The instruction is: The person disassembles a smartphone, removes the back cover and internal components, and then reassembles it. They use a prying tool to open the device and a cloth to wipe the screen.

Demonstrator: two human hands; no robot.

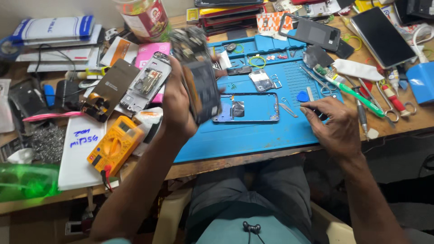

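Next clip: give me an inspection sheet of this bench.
Surface: blue mat on a wooden bench.
Job's things: blurred phone part in left hand; phone frame on the mat.
Clutter: yellow multimeter, tweezers, scissors, tin.
Grippers: right hand rests on the mat.
Cables: multimeter leads.
Surroundings: plastic chair.

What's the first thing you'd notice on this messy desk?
The left hand holds up a dark phone part, blurred, over the big blue mat in the middle of the desk. On the mat lies an empty phone frame, and the right hand rests at the mat's right edge. At the left, a bright yellow meter stands out.
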